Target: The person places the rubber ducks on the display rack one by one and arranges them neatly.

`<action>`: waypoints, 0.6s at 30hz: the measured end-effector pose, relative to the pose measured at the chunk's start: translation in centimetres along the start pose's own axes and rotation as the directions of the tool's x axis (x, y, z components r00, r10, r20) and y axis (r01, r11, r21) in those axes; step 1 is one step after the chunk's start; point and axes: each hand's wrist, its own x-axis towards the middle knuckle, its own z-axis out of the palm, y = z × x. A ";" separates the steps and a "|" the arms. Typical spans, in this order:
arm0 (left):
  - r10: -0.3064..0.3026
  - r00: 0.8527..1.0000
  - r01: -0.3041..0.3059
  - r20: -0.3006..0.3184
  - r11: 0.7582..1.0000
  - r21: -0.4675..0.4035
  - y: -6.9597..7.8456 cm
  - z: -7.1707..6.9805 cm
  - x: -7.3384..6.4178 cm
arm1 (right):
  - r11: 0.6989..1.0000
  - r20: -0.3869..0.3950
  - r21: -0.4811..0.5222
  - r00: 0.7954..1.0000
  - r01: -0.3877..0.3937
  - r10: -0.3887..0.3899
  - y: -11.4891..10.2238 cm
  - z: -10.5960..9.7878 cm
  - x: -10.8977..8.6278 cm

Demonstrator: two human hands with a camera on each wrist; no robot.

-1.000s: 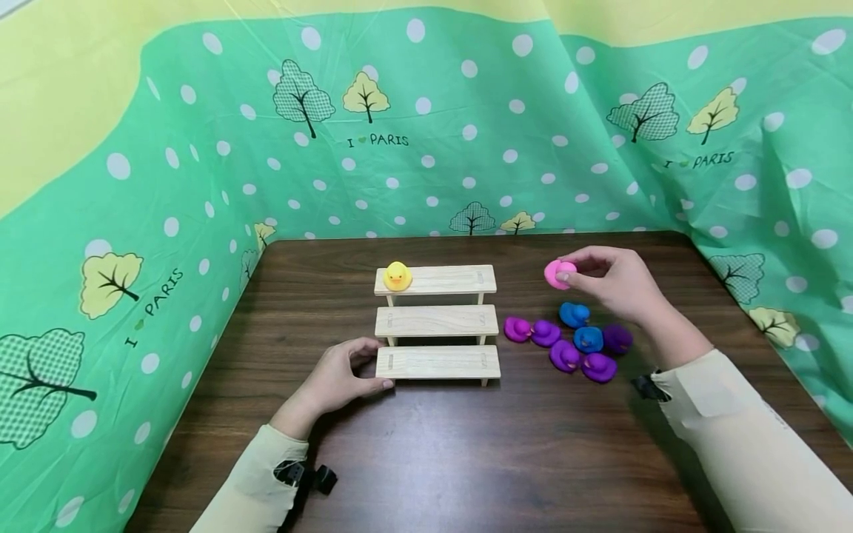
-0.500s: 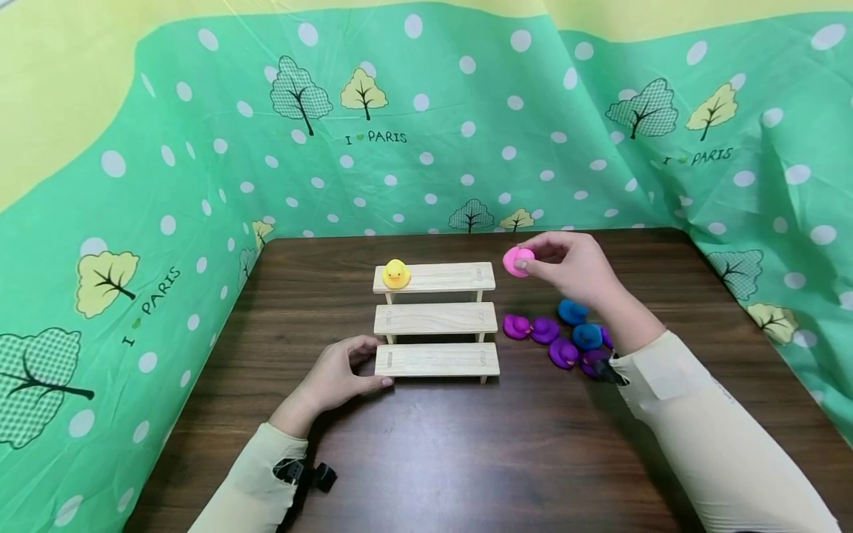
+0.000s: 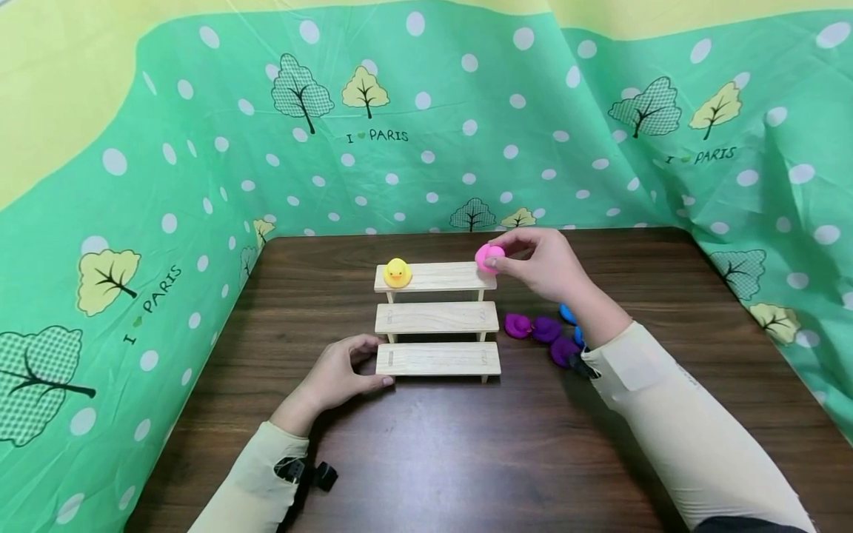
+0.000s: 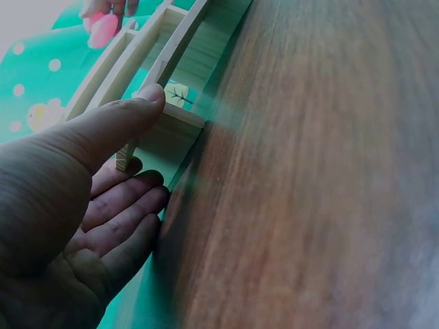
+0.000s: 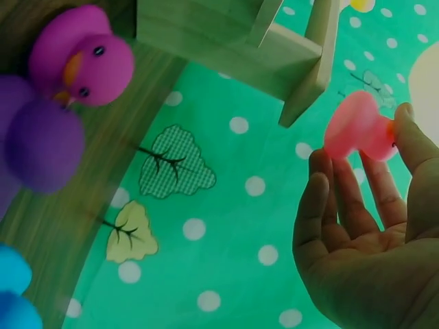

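Note:
A three-step wooden display stand (image 3: 436, 318) is on the brown table. My left hand (image 3: 338, 379) holds the left end of its lowest step, with the thumb (image 4: 140, 106) at the front edge and the fingers behind. Pinched between the thumb and fingers of my right hand (image 3: 548, 265) is a pink rubber duck (image 3: 487, 259), overlapping the right end of the top step in the head view. In the right wrist view the pink duck (image 5: 359, 127) appears just off the stand's end. On the top step's left end sits a yellow rubber duck (image 3: 397, 274), facing front.
Right of the stand lies a group of ducks: a magenta one (image 3: 517, 326), purple ones (image 3: 546, 330) and blue ones (image 3: 567, 314), partly hidden by my right forearm. Green dotted cloth (image 3: 426, 133) rises around the back and sides of the table (image 3: 426, 459).
My right hand has carried the pink duck leftward from above the duck group to the right end of the top step. The left hand has stayed at the lowest step.

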 end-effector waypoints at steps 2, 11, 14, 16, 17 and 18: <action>0.005 1.000 -0.005 0.000 1.000 0.003 0.0 0.0 0.0 | 1.000 0.003 0.006 1.000 0.003 -0.003 -0.2 0.5 0.2; 0.008 1.000 -0.008 0.004 1.000 0.008 -0.2 0.0 0.0 | 1.000 0.023 0.009 1.000 0.014 -0.014 -0.9 2.3 1.2; 0.006 1.000 -0.006 0.001 1.000 0.013 -0.1 -0.1 0.0 | 1.000 0.026 0.012 0.999 0.019 -0.020 -1.1 2.9 1.4; 0.006 1.000 -0.006 0.001 1.000 0.013 -0.1 0.0 0.0 | 0.999 0.032 0.017 0.999 0.028 -0.028 -1.2 3.3 1.6; 0.006 1.000 -0.006 0.001 1.000 0.013 -0.1 0.0 0.1 | 0.999 0.036 0.023 0.999 0.030 -0.030 -1.3 3.5 1.6; 0.005 1.000 -0.005 0.002 1.000 0.015 -0.1 0.0 0.0 | 0.999 0.038 0.025 0.999 0.037 -0.038 -1.4 3.8 1.6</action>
